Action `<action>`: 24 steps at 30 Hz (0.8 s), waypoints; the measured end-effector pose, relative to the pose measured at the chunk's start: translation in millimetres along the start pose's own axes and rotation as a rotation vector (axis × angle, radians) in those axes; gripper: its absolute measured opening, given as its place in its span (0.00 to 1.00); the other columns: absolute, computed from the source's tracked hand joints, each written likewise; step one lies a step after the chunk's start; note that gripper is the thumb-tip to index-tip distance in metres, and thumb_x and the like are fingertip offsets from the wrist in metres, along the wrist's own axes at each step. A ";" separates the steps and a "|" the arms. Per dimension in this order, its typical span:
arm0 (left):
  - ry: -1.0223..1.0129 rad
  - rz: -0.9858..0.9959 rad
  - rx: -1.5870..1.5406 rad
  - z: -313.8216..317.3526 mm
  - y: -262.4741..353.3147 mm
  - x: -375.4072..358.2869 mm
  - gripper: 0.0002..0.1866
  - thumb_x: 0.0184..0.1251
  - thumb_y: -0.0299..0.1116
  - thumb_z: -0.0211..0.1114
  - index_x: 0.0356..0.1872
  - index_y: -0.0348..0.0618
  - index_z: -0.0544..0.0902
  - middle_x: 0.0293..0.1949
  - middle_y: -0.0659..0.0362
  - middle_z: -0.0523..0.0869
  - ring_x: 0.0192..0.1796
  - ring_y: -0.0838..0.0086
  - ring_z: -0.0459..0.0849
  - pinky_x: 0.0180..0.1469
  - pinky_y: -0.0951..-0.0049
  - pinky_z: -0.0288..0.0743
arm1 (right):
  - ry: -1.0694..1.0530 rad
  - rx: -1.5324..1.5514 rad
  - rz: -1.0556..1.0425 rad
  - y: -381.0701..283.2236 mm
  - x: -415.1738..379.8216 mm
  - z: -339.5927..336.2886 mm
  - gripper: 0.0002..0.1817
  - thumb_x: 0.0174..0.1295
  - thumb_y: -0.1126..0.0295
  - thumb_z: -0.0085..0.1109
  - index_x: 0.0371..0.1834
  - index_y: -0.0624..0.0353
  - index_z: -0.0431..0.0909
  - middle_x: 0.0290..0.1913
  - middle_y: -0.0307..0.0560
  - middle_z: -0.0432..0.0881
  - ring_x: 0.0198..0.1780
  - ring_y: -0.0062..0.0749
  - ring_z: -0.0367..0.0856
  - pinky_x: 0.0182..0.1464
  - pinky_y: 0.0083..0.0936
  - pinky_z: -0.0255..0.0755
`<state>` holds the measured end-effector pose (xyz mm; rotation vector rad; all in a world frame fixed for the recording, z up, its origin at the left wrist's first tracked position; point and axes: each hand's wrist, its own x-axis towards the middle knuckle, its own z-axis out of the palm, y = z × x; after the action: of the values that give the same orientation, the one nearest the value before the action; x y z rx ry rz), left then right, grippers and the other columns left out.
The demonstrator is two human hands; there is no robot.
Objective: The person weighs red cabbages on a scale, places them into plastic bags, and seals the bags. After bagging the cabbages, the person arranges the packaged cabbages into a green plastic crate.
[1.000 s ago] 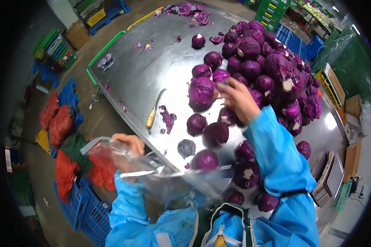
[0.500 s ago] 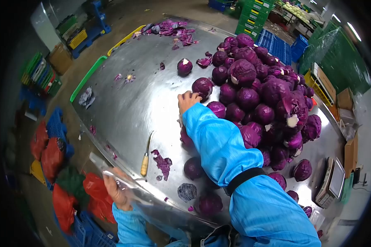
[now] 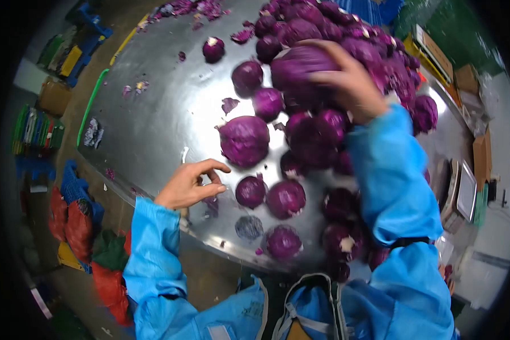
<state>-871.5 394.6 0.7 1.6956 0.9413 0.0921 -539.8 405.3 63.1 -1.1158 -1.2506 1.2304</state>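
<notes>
My right hand (image 3: pixel 354 82) grips a large red cabbage (image 3: pixel 300 68) over the near side of the pile; both are smeared by motion. My left hand (image 3: pixel 190 182) is held above the table's near left part, thumb and fingers curved apart with nothing between them. A big red cabbage (image 3: pixel 245 141) lies just beyond its fingertips. To its right sit smaller red cabbages, one (image 3: pixel 250 191) close to the thumb and another (image 3: pixel 286 199) beside that. A knife's tip (image 3: pixel 185 153) shows past my left hand, which hides most of the knife.
Heaped red cabbages (image 3: pixel 368 51) cover the metal table's (image 3: pixel 153 122) right side. Loose purple leaves (image 3: pixel 195 8) lie at the far edge. A scale (image 3: pixel 466 190) stands at the right. Red sacks (image 3: pixel 78 226) and stacked crates (image 3: pixel 38 129) are on the floor to the left.
My right hand has moved right and now grips a large cabbage. My left hand has risen over the table, and the clear plastic is gone from it. Several cabbages have shifted nearer to me.
</notes>
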 end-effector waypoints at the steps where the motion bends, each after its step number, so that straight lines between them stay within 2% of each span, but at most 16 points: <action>1: -0.154 -0.045 0.125 8.5 2.6 7.3 0.23 0.54 0.39 0.69 0.52 0.46 0.77 0.29 0.59 0.82 0.31 0.75 0.81 0.34 0.72 0.73 | 0.030 0.082 0.010 -15.5 -37.8 -18.6 0.38 0.45 0.63 0.70 0.61 0.65 0.65 0.53 0.51 0.75 0.54 0.34 0.75 0.58 0.26 0.69; 2: -0.179 -0.051 0.123 24.8 2.4 8.7 0.23 0.54 0.39 0.69 0.52 0.46 0.77 0.29 0.59 0.82 0.31 0.75 0.81 0.34 0.72 0.73 | 0.056 0.162 0.009 -25.2 -77.4 -34.5 0.41 0.45 0.61 0.70 0.63 0.65 0.63 0.55 0.51 0.74 0.55 0.35 0.75 0.59 0.27 0.68; 4: -0.167 0.124 0.527 58.3 -9.5 11.8 0.34 0.50 0.44 0.72 0.59 0.50 0.70 0.30 0.55 0.83 0.33 0.62 0.84 0.34 0.62 0.75 | 0.280 0.149 0.008 -13.9 -154.7 -65.6 0.48 0.40 0.57 0.72 0.65 0.64 0.60 0.59 0.51 0.71 0.59 0.37 0.72 0.63 0.29 0.65; 5: -0.134 0.101 0.637 72.7 -25.4 12.4 0.45 0.44 0.51 0.74 0.65 0.55 0.62 0.34 0.49 0.83 0.37 0.50 0.83 0.36 0.55 0.76 | 0.388 0.115 0.058 -0.3 -199.9 -81.1 0.49 0.38 0.57 0.73 0.65 0.64 0.60 0.59 0.52 0.70 0.60 0.38 0.71 0.64 0.31 0.64; 6: -0.136 0.089 0.647 79.2 -26.0 10.6 0.45 0.44 0.51 0.74 0.65 0.55 0.62 0.34 0.49 0.83 0.37 0.50 0.83 0.36 0.55 0.76 | 0.492 0.083 0.105 10.0 -241.0 -87.5 0.50 0.37 0.57 0.73 0.65 0.64 0.59 0.60 0.52 0.69 0.61 0.39 0.70 0.65 0.32 0.63; 8: -0.024 -0.103 0.863 89.9 -22.6 9.2 0.49 0.41 0.54 0.74 0.66 0.54 0.61 0.38 0.44 0.82 0.37 0.50 0.84 0.38 0.54 0.77 | 0.571 0.211 0.309 8.3 -302.0 -73.1 0.48 0.36 0.61 0.72 0.64 0.65 0.60 0.59 0.52 0.69 0.62 0.40 0.69 0.66 0.34 0.61; 9: -0.019 -0.126 0.840 93.9 -28.5 12.5 0.51 0.38 0.60 0.73 0.67 0.56 0.60 0.38 0.40 0.80 0.37 0.46 0.83 0.38 0.52 0.77 | 0.640 0.317 0.306 17.2 -328.6 -65.0 0.47 0.37 0.64 0.71 0.64 0.65 0.60 0.59 0.52 0.69 0.61 0.40 0.70 0.66 0.34 0.61; 12: 0.068 -0.146 0.850 112.8 -29.0 24.6 0.51 0.37 0.61 0.72 0.66 0.55 0.61 0.38 0.42 0.81 0.37 0.48 0.83 0.39 0.53 0.77 | 0.789 0.517 0.301 42.7 -373.3 -45.5 0.44 0.38 0.69 0.66 0.64 0.64 0.60 0.60 0.52 0.68 0.61 0.40 0.70 0.66 0.35 0.61; 13: 0.144 -0.126 0.816 118.4 -36.8 29.9 0.48 0.38 0.59 0.72 0.64 0.54 0.63 0.38 0.43 0.81 0.38 0.49 0.83 0.42 0.55 0.77 | 0.768 0.554 0.288 46.8 -379.0 -40.9 0.42 0.41 0.69 0.64 0.65 0.64 0.59 0.60 0.52 0.68 0.61 0.40 0.69 0.66 0.36 0.61; 14: 0.151 -0.062 0.706 117.3 -43.1 33.6 0.45 0.39 0.57 0.72 0.61 0.53 0.65 0.39 0.43 0.82 0.40 0.50 0.83 0.44 0.56 0.76 | 0.708 0.582 0.278 42.7 -379.2 -36.6 0.40 0.44 0.69 0.61 0.65 0.65 0.59 0.60 0.53 0.68 0.62 0.41 0.68 0.67 0.36 0.59; 15: 0.155 -0.078 0.646 116.1 -41.1 33.2 0.43 0.40 0.56 0.71 0.60 0.54 0.66 0.41 0.44 0.82 0.43 0.49 0.82 0.46 0.57 0.75 | 0.729 0.630 0.254 49.8 -383.8 -37.0 0.38 0.47 0.70 0.59 0.65 0.65 0.59 0.61 0.53 0.68 0.63 0.40 0.67 0.67 0.36 0.59; 17: 0.209 -0.043 0.529 111.5 -42.9 24.1 0.41 0.40 0.51 0.73 0.59 0.51 0.68 0.45 0.48 0.83 0.46 0.55 0.83 0.48 0.60 0.75 | 0.764 0.733 0.239 39.7 -385.0 -39.9 0.36 0.49 0.72 0.58 0.65 0.65 0.58 0.61 0.53 0.68 0.63 0.39 0.68 0.67 0.36 0.59; 19: 0.328 -0.066 0.478 102.9 -23.5 2.7 0.39 0.40 0.45 0.75 0.58 0.50 0.70 0.44 0.50 0.84 0.47 0.59 0.83 0.50 0.64 0.75 | 0.678 0.801 0.162 39.2 -394.9 -60.9 0.35 0.51 0.72 0.58 0.65 0.63 0.59 0.60 0.52 0.68 0.62 0.38 0.69 0.66 0.36 0.61; 20: 0.362 0.059 0.464 96.1 -15.1 -4.8 0.39 0.39 0.40 0.75 0.58 0.48 0.70 0.42 0.50 0.84 0.46 0.63 0.84 0.50 0.66 0.75 | 0.682 0.786 0.137 39.7 -403.8 -73.3 0.33 0.53 0.72 0.58 0.64 0.62 0.60 0.59 0.52 0.69 0.62 0.37 0.69 0.65 0.36 0.63; 22: 0.379 0.087 0.331 98.2 44.6 -14.0 0.38 0.39 0.33 0.73 0.59 0.45 0.69 0.43 0.53 0.82 0.45 0.67 0.82 0.51 0.69 0.74 | 0.735 0.722 0.144 38.8 -421.2 -104.4 0.32 0.54 0.71 0.58 0.64 0.63 0.60 0.58 0.50 0.69 0.61 0.35 0.70 0.63 0.35 0.65; 24: 0.284 0.279 0.103 122.8 117.2 -4.0 0.39 0.37 0.29 0.70 0.60 0.42 0.68 0.46 0.55 0.79 0.47 0.69 0.80 0.53 0.70 0.73 | 0.854 0.601 0.168 27.8 -429.7 -138.9 0.31 0.55 0.72 0.60 0.62 0.65 0.61 0.56 0.49 0.71 0.59 0.33 0.71 0.61 0.33 0.67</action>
<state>-749.3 291.1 57.2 1.9359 0.9211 0.4878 -377.1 -13.3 7.7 -1.1049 -0.1273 0.9681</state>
